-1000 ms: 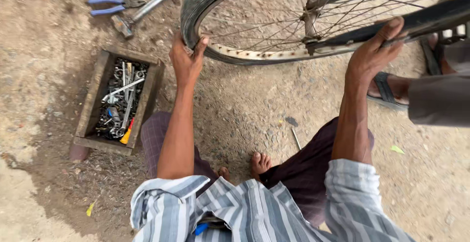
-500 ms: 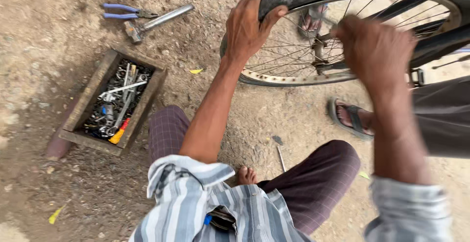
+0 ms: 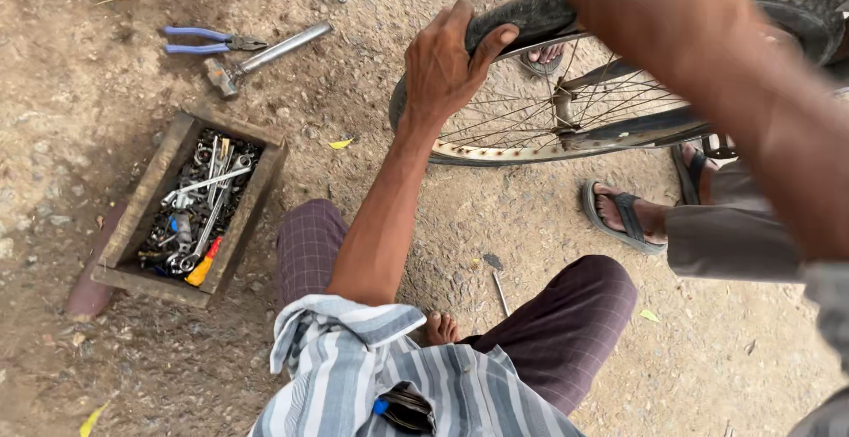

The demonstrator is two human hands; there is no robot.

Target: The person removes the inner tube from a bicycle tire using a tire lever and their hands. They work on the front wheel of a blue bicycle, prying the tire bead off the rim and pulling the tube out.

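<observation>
Two hands gripped the bicycle tyre [image 3: 531, 12] at the top of the wheel [image 3: 566, 110], which stood upright on the dirt ground [image 3: 106, 136], its length running left to right. The left hand [image 3: 447, 65] clamped the tyre; the right hand [image 3: 663, 12] closed over it further right. A wooden toolbox [image 3: 190, 207] lay left.

1 head-worn camera looks steeply down from close above the lap at dirt ground [image 3: 371, 136] and wheel [image 3: 619, 110].
</observation>
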